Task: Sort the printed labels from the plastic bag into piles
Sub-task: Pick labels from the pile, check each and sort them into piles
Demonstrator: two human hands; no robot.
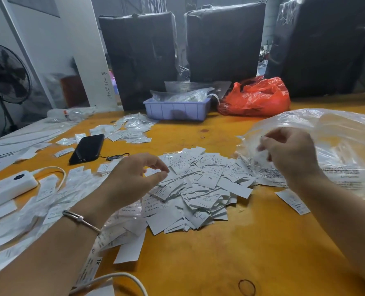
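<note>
A heap of small white printed labels [198, 189] lies in the middle of the orange table [220, 253]. A large clear plastic bag [337, 142] lies at the right, its mouth toward the heap. My right hand [290, 152] grips the bag's edge at its mouth, fingers curled into the plastic. My left hand [134, 178] hovers over the heap's left side with thumb and fingers loosely curled and nothing held. Looser labels [49, 206] spread across the left of the table, and a single label [292, 201] lies apart at the right.
A black phone [87, 148] and a white power bank [8, 186] with cable lie at the left. A lilac tray [177, 107] and a red plastic bag [256, 97] stand at the back, before black wrapped bundles [224, 43]. A rubber band [246, 287] lies near the front edge.
</note>
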